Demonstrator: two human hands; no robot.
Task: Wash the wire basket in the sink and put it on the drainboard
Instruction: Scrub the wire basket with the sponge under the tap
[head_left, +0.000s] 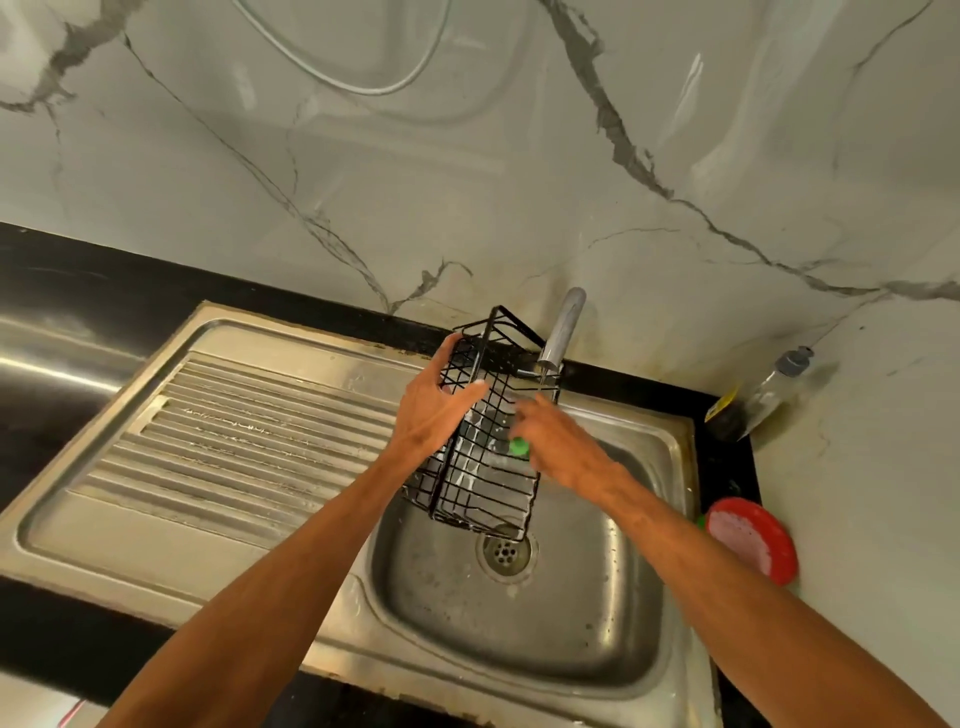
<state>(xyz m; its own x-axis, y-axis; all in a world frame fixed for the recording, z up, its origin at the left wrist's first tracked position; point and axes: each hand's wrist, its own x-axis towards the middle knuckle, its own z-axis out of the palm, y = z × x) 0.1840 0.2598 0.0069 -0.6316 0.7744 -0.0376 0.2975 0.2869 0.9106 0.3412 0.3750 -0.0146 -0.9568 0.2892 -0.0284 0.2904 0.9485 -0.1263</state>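
Both forearms reached forward over the sink (613, 670), and betw. them was the wire basket (483, 441), tilted above the bowl, near the drain (504, 552). Left hand (436, 410) was clasped on the basket's upper left edge, fingers through the wires. Right hand (558, 441) was inside the basket, closed around a green scrubber (518, 447), approx. at the middle. White foam was visible on the wires. Faucet (561, 327) stood just over the basket's far end; whether water ran was hard to tell. So the step was probably scrubbing, not yet rinsing. Next move likely needs rinsing off the soap, then carrying the basket left to the ribbed drainboard (234, 436). At right were a bottle (769, 389) and a red soap dish (753, 540).
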